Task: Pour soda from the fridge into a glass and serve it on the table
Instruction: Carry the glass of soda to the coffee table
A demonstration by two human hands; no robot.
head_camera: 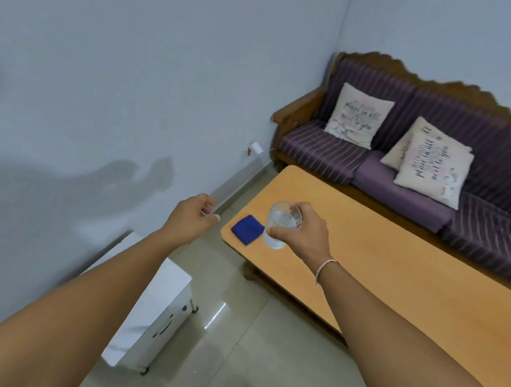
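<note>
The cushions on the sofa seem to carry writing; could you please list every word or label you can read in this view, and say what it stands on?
Left cushion: script lettering, too blurred to read.
Front right cushion: block and script lettering, turned sideways, too blurred to quote reliably.
Cushion behind it: mostly hidden, unreadable.
Glass, blue cloth, table, white cabinet: no text visible.

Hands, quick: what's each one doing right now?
Left hand: loosely curled over the floor beside the table, holding nothing visible.
Right hand: closed around the glass, above the table by the blue cloth.
</note>
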